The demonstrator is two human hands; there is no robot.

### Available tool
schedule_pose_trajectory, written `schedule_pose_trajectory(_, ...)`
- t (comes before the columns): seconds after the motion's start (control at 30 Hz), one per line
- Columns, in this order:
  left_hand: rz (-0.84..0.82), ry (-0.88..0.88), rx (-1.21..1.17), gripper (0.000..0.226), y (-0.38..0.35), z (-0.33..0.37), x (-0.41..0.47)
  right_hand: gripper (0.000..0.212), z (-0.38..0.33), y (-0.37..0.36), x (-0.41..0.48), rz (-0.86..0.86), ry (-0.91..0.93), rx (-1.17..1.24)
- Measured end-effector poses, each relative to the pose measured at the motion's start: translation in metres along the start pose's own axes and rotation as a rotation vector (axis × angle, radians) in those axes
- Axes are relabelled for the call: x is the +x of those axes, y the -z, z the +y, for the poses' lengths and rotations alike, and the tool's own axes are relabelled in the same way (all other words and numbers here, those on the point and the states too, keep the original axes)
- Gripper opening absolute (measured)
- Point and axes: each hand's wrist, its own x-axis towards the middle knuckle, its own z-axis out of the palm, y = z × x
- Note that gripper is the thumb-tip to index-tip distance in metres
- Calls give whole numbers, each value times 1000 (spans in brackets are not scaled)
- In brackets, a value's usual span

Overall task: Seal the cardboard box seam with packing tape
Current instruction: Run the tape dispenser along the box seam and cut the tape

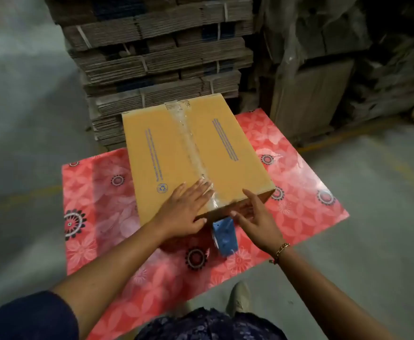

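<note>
A tan cardboard box (pixel 228 155) lies on a table with a red flowered cover (pixel 98 192). Clear packing tape (pixel 188 141) runs along its centre seam from the far edge to the near edge. My left hand (pixel 184 209) lies flat on the box's near end, fingers spread, fingertips touching the tape. My right hand (pixel 255 222) is at the box's near edge, fingers spread against the side face. A blue tape dispenser (pixel 224 238) stands on the table below the near edge, between my hands, held by neither.
Tall stacks of flattened, strapped cardboard (pixel 157 52) rise behind the table. Plastic-wrapped cartons (pixel 323 82) stand at the back right. Grey concrete floor surrounds the table. My shoe (pixel 240 298) shows near the table's front edge.
</note>
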Motion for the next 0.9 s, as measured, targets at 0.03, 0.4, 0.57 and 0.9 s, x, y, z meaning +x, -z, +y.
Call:
schedule_pose_trajectory(0.03,33,-75,54,90,-5,1,3,77,5,-8,-8,5,-19,-10)
schedule_pose_trajectory(0.4,68,-162,143,92,-28,-11,24,117,26,-79,-41,-59,-258,-110)
schedule_pose_trajectory(0.57,97,-168,111,83,-29,-12,26,93,19,-88,-45,39,-250,-50)
schedule_pose_trajectory(0.9,103,-158,99,77,-32,-11,26,55,8,-74,-72,127,-208,-210)
